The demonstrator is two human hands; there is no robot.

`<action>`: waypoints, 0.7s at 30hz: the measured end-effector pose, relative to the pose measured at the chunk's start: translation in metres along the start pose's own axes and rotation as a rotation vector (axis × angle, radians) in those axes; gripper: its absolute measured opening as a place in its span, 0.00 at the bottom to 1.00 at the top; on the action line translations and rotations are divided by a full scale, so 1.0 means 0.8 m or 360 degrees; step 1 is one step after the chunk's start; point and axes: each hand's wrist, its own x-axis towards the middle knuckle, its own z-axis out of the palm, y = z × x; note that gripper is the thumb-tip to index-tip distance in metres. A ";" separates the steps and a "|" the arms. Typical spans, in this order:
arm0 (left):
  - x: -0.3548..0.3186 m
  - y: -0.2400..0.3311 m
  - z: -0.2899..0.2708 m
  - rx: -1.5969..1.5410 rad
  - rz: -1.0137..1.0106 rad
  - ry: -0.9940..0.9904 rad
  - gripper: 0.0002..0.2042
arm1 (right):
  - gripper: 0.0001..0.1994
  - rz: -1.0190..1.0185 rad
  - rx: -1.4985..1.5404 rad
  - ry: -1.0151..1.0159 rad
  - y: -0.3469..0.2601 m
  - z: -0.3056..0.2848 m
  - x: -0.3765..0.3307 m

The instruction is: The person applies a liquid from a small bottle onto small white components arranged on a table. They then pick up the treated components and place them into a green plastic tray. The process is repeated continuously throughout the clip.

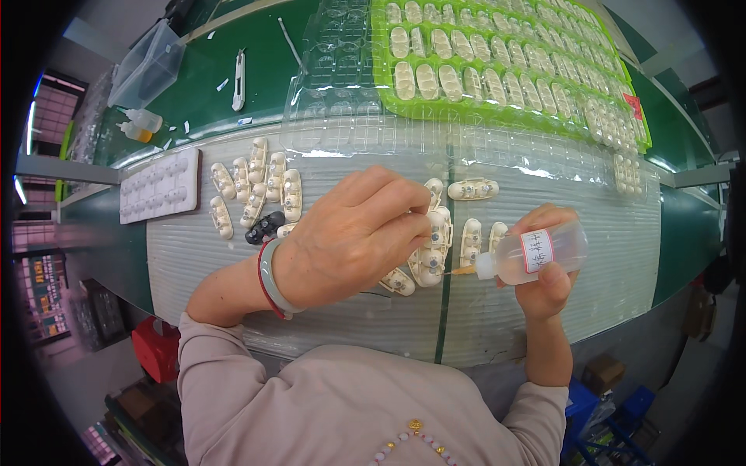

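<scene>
My left hand is closed in a pinch at the left edge of a cream plastic shell with round sockets; its fingertips are partly hidden. In my right hand lies a clear squeeze bottle with a white cap and a thin needle nozzle. The bottle is tilted sideways, its tip beside the shell's lower end. Similar cream shells lie close by: one above, one between shell and bottle, and one below my left fingers.
More cream shells and a black one lie left, beside a white tray. A green tray of shells stands at the back. Behind are a cutter knife, small bottles, a clear box and clear blister trays.
</scene>
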 end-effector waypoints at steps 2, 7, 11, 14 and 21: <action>0.000 0.000 0.000 0.0000 -0.0008 -0.0013 0.11 | 0.19 -0.0017 -0.0029 -0.0006 0.000 0.001 -0.001; -0.002 0.000 0.000 -0.0001 -0.0016 -0.0031 0.11 | 0.23 -0.0092 -0.0174 -0.0094 0.009 -0.007 -0.001; -0.004 -0.002 0.002 0.0015 0.0030 -0.0024 0.12 | 0.20 -0.0058 -0.0090 -0.0051 0.002 0.002 -0.001; -0.003 -0.001 0.002 0.0015 0.0034 0.0004 0.12 | 0.21 -0.0055 -0.0092 -0.0050 0.002 0.002 -0.001; -0.002 -0.002 -0.001 0.0035 0.0085 -0.0058 0.10 | 0.21 -0.0050 -0.0106 -0.0045 0.001 0.001 -0.001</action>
